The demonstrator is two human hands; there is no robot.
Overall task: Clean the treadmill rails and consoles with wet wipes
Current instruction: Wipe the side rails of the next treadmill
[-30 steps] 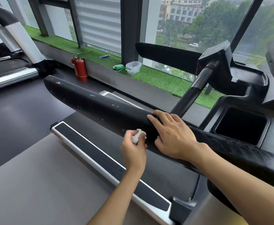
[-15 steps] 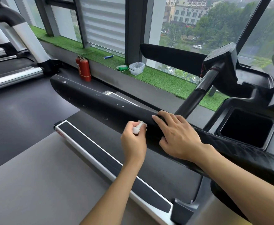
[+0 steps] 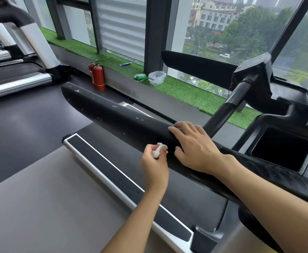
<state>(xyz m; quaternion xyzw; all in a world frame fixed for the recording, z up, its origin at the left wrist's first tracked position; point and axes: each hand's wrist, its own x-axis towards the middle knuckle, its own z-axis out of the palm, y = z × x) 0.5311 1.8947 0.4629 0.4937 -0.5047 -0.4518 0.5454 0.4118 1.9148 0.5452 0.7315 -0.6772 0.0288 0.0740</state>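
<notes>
A long black treadmill rail [image 3: 113, 115] runs from upper left to lower right across the head view. My left hand [image 3: 154, 167] is closed on a small crumpled white wet wipe [image 3: 158, 150] and holds it against the rail's near side. My right hand [image 3: 195, 146] lies flat on top of the rail just to the right of the wipe, fingers spread, holding nothing. The console tray [image 3: 280, 148] with its dark cup pocket sits at the right, and a second black rail [image 3: 197, 67] extends behind.
Below the rail lie the treadmill belt [image 3: 182, 190] and a white side strip [image 3: 113, 179]. Red fire extinguishers [image 3: 97, 75] stand by the ledge. A clear tub [image 3: 156, 77] and green packet [image 3: 140, 76] rest on the artificial grass sill. Another treadmill [image 3: 16, 61] is at left.
My left hand with the wipe shifted slightly along the rail's near side. My right hand stays on top of the rail. The view has drifted a little.
</notes>
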